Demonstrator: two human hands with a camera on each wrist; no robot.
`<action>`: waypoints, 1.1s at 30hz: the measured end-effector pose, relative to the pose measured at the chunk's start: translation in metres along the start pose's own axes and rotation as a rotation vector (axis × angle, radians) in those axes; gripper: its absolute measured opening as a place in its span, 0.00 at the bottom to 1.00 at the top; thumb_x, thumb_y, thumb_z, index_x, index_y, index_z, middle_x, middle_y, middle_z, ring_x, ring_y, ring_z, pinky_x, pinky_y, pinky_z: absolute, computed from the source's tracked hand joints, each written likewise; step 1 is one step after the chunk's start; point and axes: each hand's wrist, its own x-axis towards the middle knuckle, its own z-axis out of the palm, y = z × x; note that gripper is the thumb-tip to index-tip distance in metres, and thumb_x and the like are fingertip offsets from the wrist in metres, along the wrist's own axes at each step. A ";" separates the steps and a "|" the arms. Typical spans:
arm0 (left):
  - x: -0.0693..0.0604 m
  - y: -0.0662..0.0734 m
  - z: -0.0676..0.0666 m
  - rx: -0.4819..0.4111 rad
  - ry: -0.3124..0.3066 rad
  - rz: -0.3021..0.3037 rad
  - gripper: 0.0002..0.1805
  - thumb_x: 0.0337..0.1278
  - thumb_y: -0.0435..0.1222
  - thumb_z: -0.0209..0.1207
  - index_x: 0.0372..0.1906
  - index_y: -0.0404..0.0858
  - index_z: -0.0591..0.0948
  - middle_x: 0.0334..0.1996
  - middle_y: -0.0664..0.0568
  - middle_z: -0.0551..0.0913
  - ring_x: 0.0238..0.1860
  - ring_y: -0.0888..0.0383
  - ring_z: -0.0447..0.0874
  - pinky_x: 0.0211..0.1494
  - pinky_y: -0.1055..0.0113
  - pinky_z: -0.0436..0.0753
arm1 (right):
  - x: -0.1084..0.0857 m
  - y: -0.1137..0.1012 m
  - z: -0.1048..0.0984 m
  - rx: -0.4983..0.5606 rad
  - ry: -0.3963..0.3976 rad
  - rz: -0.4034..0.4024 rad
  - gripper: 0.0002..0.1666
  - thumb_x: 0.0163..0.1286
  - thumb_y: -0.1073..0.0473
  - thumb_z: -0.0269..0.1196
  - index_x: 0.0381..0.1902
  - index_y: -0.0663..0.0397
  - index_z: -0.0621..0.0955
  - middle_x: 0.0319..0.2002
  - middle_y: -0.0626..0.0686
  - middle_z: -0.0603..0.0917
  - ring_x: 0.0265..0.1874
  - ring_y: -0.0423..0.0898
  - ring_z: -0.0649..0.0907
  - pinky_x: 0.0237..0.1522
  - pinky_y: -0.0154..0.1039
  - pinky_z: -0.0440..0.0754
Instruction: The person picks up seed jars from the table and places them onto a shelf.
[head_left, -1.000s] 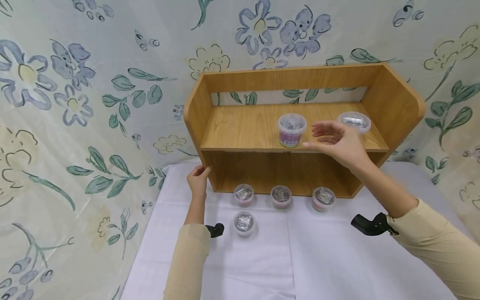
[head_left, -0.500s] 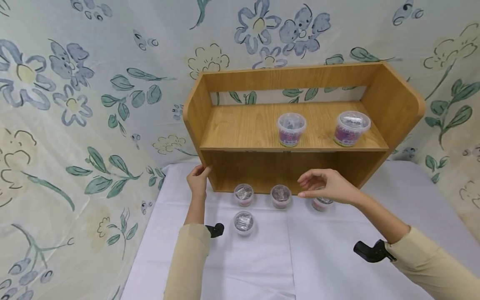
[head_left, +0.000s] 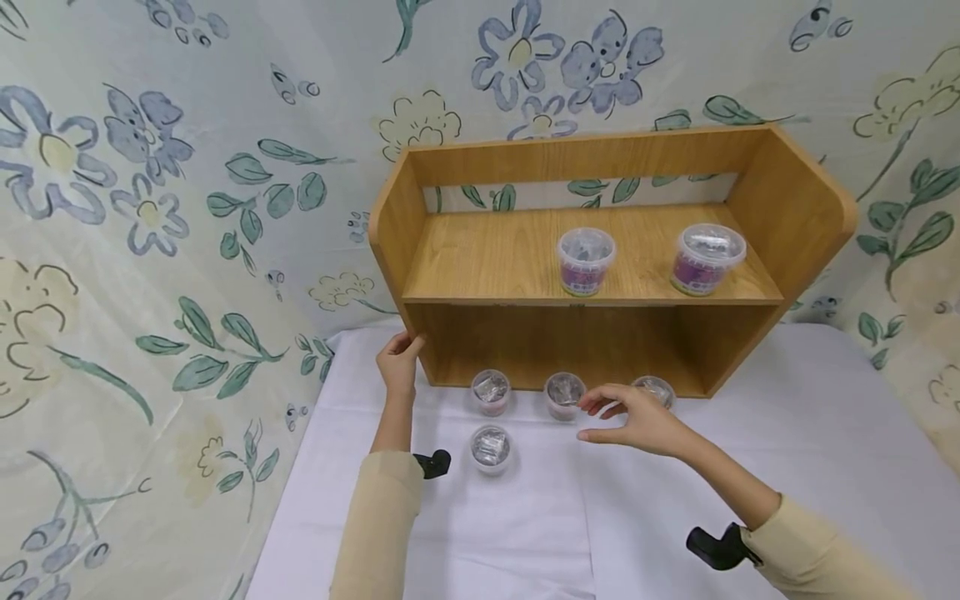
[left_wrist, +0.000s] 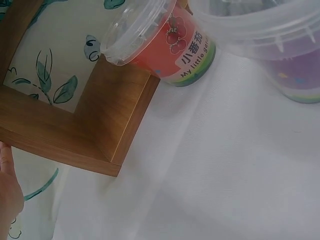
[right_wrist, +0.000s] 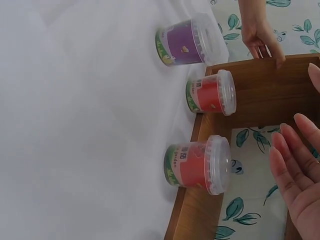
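My left hand (head_left: pixel 400 365) grips the lower left front edge of a two-tier wooden shelf (head_left: pixel 495 250). My right hand (head_left: pixel 637 423), thumb and fingers spread, hovers just right of a lidded plastic tub (head_left: pixel 558 400) on the table and holds nothing. That tub has a red label in the right wrist view. Left of it stands another red-labelled tub (right_wrist: pixel 207 94), with a purple-labelled tub (right_wrist: pixel 186 44) in front. Behind my right hand, a further tub (head_left: pixel 657 388) is partly hidden. Two purple-labelled tubs, one central (head_left: pixel 583 271) and one at the right (head_left: pixel 699 271), stand upright on the upper tier.
A white cloth (head_left: pixel 510 533) covers the table under the shelf and tubs. Floral fabric (head_left: pixel 247 208) hangs behind and to the left. The shelf's right side panel (head_left: pixel 787 217) rises beside the right upper tub. Each wrist carries a black camera mount (head_left: pixel 716 546).
My right hand has come down from between the upper tubs, past the lower tier, to beside the middle table tub. My left hand stays on the shelf edge. The tubs have not moved.
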 end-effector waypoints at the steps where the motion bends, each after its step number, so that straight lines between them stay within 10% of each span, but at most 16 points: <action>1: 0.000 0.000 0.000 -0.006 -0.001 -0.003 0.05 0.41 0.28 0.67 0.28 0.33 0.83 0.19 0.60 0.81 0.25 0.66 0.77 0.33 0.76 0.77 | -0.001 0.001 0.004 0.001 -0.007 -0.001 0.27 0.51 0.44 0.69 0.45 0.53 0.79 0.40 0.44 0.82 0.40 0.46 0.81 0.42 0.39 0.81; 13: -0.009 0.018 0.002 -0.014 -0.036 0.005 0.05 0.42 0.26 0.65 0.29 0.30 0.83 0.19 0.62 0.80 0.25 0.67 0.77 0.33 0.77 0.77 | 0.010 -0.001 0.048 0.048 0.074 0.043 0.32 0.47 0.42 0.71 0.46 0.55 0.79 0.40 0.47 0.82 0.40 0.48 0.81 0.42 0.40 0.81; 24: 0.001 0.000 -0.002 -0.036 0.007 -0.010 0.04 0.40 0.27 0.67 0.25 0.37 0.84 0.20 0.59 0.81 0.27 0.64 0.78 0.34 0.76 0.78 | 0.035 -0.002 0.106 0.130 0.023 -0.127 0.35 0.49 0.50 0.72 0.53 0.56 0.75 0.49 0.56 0.79 0.46 0.54 0.78 0.46 0.46 0.79; 33: 0.000 -0.003 0.001 -0.019 0.006 -0.010 0.04 0.40 0.27 0.67 0.26 0.34 0.84 0.20 0.59 0.81 0.27 0.64 0.78 0.34 0.75 0.78 | 0.040 0.000 0.134 0.086 0.027 -0.100 0.44 0.49 0.46 0.71 0.61 0.58 0.69 0.54 0.53 0.75 0.50 0.51 0.77 0.51 0.45 0.76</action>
